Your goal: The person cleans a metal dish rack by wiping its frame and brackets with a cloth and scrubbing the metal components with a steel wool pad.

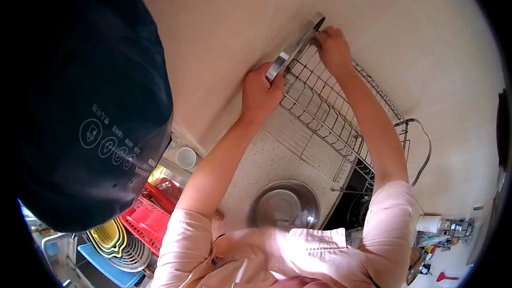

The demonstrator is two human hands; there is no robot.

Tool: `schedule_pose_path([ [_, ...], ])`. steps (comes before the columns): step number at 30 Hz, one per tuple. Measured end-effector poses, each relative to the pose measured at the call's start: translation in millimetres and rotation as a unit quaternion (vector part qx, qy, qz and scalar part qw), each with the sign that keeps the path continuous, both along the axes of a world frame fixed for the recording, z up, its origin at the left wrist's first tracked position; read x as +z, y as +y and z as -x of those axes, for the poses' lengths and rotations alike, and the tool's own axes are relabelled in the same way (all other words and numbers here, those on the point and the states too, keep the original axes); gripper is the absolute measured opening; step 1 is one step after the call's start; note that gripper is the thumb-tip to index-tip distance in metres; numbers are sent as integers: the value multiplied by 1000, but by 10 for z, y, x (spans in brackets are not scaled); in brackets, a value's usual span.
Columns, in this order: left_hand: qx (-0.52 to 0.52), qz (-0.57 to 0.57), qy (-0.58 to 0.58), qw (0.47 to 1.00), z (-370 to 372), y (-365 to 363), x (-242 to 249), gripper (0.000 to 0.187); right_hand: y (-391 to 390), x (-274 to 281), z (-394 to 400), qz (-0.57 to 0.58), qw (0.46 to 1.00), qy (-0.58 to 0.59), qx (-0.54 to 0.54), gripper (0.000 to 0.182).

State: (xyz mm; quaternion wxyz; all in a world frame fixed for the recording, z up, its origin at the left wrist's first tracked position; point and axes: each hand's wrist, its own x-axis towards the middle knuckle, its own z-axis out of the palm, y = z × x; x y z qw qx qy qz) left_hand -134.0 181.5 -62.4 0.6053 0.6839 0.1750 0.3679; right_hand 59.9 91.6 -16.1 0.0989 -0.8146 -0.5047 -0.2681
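Apparently to steady it, the left hand (261, 95) grips the near end of a flat silvery metal strip (279, 65) beside a silver wire rack (329, 108); the right hand (335, 52) curls its fingers at the rack's far end, their hold unclear.

shirt (256, 250): pale pink | sleeves (184, 240): short (creased) | flap (318, 239): stitched | left hand (260, 93), right hand (336, 50): bare

Yellow colander (108, 236) beside red basket (145, 223)
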Motion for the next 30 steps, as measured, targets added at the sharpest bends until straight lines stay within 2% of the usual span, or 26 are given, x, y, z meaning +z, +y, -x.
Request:
schedule_pose_path([
  [3, 20, -9, -13, 1000, -18, -8, -8, 9, 19, -177, 115, 38, 999, -2, 25, 35],
  [4, 16, -12, -14, 1000, -20, 0, 2, 10, -35, -286, 211, 80, 991, 45, 98, 33],
  [7, 6, -15, -17, 1000, -18, 12, 8, 10, -43, -81, 143, 38, 995, 52, 72, 31],
  [8, 7, -13, -21, 1000, -23, 15, 2, 10, 1, -101, 120, -13, 997, 52, 53, 31],
  [11, 11, -14, -11, 1000, 0, -14, -9, 10, 2, -265, 339, 66, 993, 91, 47, 24],
  [14, 7, -19, -10, 1000, -3, 14, 6, 10, 16, -126, 50, 42, 998, 12, 55, 21],
  [17, 1, -13, -13, 1000, 10, 6, 1, 10, 75, -66, 102, -11, 1000, 1, 10, 18],
  [18, 2, -9, -17, 1000, 2, 5, 10, 10, 51, -199, 167, 43, 999, 14, 30, 17],
  [21, -1, -1, -9, 1000, -3, 3, 20, 8, 8, -189, 86, 57, 994, 0, 90, 14],
  [22, -2, -4, -9, 1000, -3, 12, 20, 8, 40, 8, 48, 4, 999, -3, 32, 14],
  [25, -7, -8, -2, 1000, 28, 7, 26, 8, 84, -41, 81, 12, 999, 18, -39, 34],
  [26, -3, -6, -4, 1000, 18, 8, 37, 8, 31, -54, 175, 52, 998, 13, 14, 33],
  [29, -1, 9, -15, 1000, -21, 8, -27, 8, -21, -161, 78, 74, 992, 55, 88, 30],
  [30, -2, 12, -20, 1000, -39, 11, -41, 8, 34, -78, 13, 9, 998, 29, 50, 27],
])
